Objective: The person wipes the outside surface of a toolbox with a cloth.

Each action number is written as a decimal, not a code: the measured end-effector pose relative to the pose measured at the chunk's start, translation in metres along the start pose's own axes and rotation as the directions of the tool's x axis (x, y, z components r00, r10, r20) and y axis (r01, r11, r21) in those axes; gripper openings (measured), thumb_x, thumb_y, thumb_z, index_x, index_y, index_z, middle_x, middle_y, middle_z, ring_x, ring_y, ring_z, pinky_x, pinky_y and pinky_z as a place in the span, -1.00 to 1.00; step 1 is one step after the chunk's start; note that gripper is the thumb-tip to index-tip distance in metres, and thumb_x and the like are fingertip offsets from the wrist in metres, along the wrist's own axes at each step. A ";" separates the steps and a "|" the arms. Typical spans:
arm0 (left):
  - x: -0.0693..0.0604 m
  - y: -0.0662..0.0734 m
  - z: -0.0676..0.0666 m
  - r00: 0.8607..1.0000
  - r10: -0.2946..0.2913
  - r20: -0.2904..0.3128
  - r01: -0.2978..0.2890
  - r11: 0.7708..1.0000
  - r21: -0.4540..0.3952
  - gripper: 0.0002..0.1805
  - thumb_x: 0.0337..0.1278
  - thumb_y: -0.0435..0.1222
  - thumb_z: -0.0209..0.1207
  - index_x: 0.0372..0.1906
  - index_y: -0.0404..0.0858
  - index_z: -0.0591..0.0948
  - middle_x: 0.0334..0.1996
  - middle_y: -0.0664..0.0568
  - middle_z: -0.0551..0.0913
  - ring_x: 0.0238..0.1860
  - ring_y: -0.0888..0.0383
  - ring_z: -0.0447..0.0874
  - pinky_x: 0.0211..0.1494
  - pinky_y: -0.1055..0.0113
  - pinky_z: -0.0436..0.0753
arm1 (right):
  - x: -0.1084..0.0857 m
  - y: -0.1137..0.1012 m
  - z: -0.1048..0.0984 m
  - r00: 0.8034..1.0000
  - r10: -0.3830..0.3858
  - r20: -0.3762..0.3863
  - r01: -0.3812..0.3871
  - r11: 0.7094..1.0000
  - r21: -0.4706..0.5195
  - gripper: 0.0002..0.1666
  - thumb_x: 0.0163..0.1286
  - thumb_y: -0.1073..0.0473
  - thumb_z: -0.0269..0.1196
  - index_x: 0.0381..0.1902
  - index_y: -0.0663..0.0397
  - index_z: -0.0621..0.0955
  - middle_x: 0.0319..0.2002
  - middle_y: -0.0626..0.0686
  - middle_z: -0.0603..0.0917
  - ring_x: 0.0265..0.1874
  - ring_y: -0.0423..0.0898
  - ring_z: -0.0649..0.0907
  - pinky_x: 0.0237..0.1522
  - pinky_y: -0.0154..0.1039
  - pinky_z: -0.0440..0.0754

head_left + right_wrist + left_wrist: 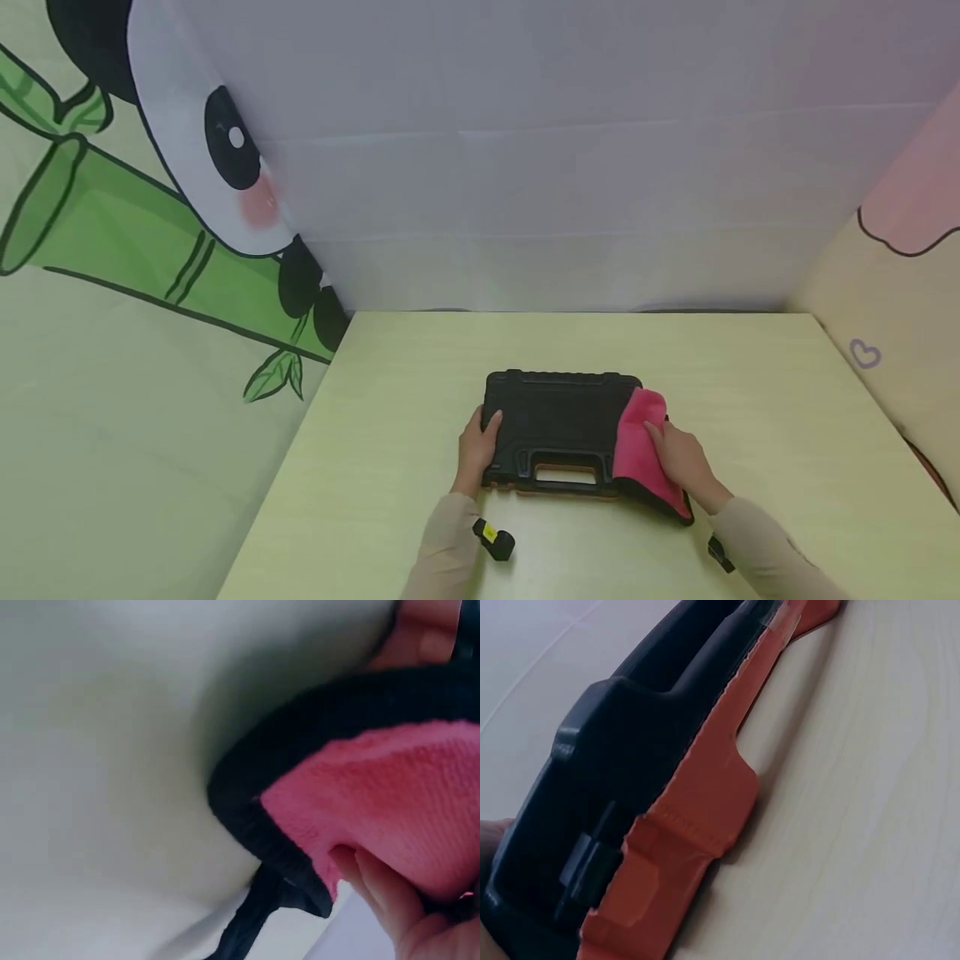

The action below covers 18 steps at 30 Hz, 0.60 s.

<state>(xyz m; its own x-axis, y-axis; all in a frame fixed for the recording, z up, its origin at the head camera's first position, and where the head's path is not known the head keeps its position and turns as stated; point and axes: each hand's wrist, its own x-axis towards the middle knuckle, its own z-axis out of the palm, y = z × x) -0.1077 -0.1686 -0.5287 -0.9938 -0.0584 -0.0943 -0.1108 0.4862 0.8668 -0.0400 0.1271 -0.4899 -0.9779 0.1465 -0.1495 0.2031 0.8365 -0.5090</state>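
Observation:
A black plastic carrying case (555, 417) with a handle cut-out lies flat on the table, its handle side toward me. My left hand (476, 446) grips the case's left edge, thumb on top. Over the right end drapes a pink cloth (637, 442) with black edging, which my right hand (684, 462) pinches against that end. Seen from the left wrist, the case (652, 742) has an orange lower half (705, 795). From the right wrist, the cloth (390, 787) looks fuzzy, with a black strap (251, 915) at its corner; part of the right hand is out of frame.
The pale wooden table (375, 417) surrounds the case. A grey-white backdrop (525, 167) rises behind the far edge, with a painted panda and bamboo wall (112, 375) on the left and a cream wall (900, 333) on the right.

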 end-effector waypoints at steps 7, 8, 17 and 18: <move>-0.002 0.005 0.005 1.000 -0.019 0.006 0.019 1.000 -0.011 -0.38 0.31 -0.06 -0.05 0.27 -0.45 0.28 0.20 -0.36 0.38 0.24 -0.26 0.32 0.26 -0.07 0.32 | -0.043 0.001 0.003 0.999 0.034 -0.001 -0.034 0.999 -0.002 -0.55 0.48 0.03 -0.14 -0.41 0.35 0.39 -0.69 0.06 0.35 -0.70 -0.12 0.37 -0.64 -0.31 0.33; -0.003 0.005 0.006 1.000 -0.019 0.005 0.019 1.000 -0.011 -0.38 0.31 -0.06 -0.05 0.27 -0.45 0.28 0.21 -0.36 0.38 0.24 -0.26 0.32 0.26 -0.07 0.32 | -0.047 0.001 0.003 0.999 0.041 -0.001 -0.041 0.999 -0.008 -0.55 0.48 0.04 -0.13 -0.40 0.35 0.39 -0.70 0.06 0.35 -0.71 -0.13 0.37 -0.65 -0.31 0.33; -0.004 0.008 0.017 1.000 0.010 0.014 -0.010 1.000 -0.002 -0.41 0.31 -0.06 -0.06 0.26 -0.40 0.31 0.19 -0.34 0.41 0.22 -0.26 0.35 0.24 -0.08 0.34 | -0.068 0.007 -0.004 0.998 0.054 -0.016 -0.055 0.997 -0.055 -0.56 0.47 0.07 -0.12 -0.51 0.29 0.39 -0.72 0.03 0.33 -0.73 -0.14 0.35 -0.69 -0.32 0.32; -0.004 0.009 0.018 1.000 0.017 0.015 -0.017 1.000 0.004 -0.41 0.31 -0.06 -0.06 0.26 -0.40 0.32 0.19 -0.34 0.41 0.21 -0.27 0.35 0.23 -0.08 0.34 | -0.068 0.008 -0.005 0.998 0.055 -0.017 -0.056 0.997 -0.056 -0.56 0.47 0.07 -0.12 -0.51 0.28 0.39 -0.72 0.02 0.33 -0.73 -0.15 0.35 -0.69 -0.32 0.33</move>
<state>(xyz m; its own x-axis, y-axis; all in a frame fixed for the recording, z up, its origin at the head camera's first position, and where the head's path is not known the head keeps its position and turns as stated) -0.1048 -0.1480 -0.5296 -0.9955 -0.0368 -0.0870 -0.0938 0.4902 0.8665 0.0283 0.1264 -0.4794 -0.9660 0.2008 -0.1630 0.2540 0.8551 -0.4520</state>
